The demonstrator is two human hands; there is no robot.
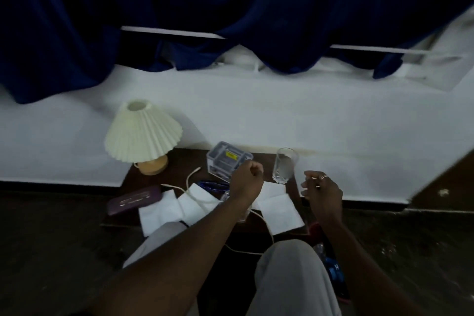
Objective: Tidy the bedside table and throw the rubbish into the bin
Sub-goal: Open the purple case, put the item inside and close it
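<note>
The dark wooden bedside table [188, 159] stands against a white wall. It carries a clear plastic organiser [225, 160], a drinking glass [285, 165], white tissues [164, 211] [279, 209], a purple case [134, 199], a blue object [211, 184] and a white cable [191, 188]. My left hand [247, 178] is curled into a fist at the organiser's right corner, and nothing shows in it. Just right of the glass, my right hand [322, 188] hovers with its fingers loosely curled, holding nothing that I can see.
A cream pleated lamp [143, 133] on a wooden base stands at the table's back left. A bin [331, 268] with blue and clear rubbish sits on the floor beside my right knee. Dark blue curtains [230, 7] hang above. The floor around is dark.
</note>
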